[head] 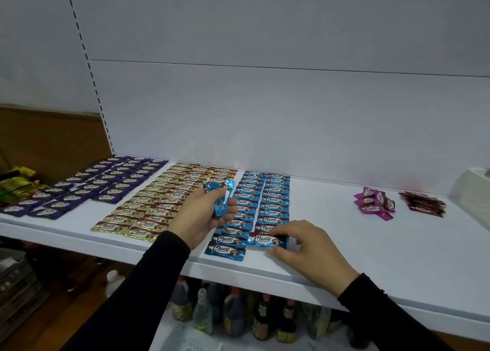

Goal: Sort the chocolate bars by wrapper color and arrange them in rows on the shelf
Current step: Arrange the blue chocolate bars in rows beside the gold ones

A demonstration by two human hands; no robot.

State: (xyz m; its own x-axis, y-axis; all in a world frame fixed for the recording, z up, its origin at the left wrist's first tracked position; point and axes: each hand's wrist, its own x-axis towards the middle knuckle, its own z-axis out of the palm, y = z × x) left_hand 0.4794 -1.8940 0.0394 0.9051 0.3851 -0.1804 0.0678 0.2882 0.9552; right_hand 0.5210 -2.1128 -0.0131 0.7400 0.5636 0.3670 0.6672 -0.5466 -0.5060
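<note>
On the white shelf [371,244], purple bars [87,183] lie in rows at far left, then gold bars [164,199]. The left hand [204,212] grips what looks like several blue bars [220,195] above the blue rows [262,199]. The right hand [305,247] pinches one blue bar [266,239] at the right blue row's near end. Pink bars [373,200] and red bars [424,203] sit piled at right.

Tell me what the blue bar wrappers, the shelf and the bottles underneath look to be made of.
Blue wrappers: thin metallised foil or film, glossy; they glint, and the bars in the left hand crinkle.
Shelf: smooth white surface with a matt sheen, probably painted metal or laminate; the look leaves it open.
Bottles: likely plastic or glass, too dim to tell.
</note>
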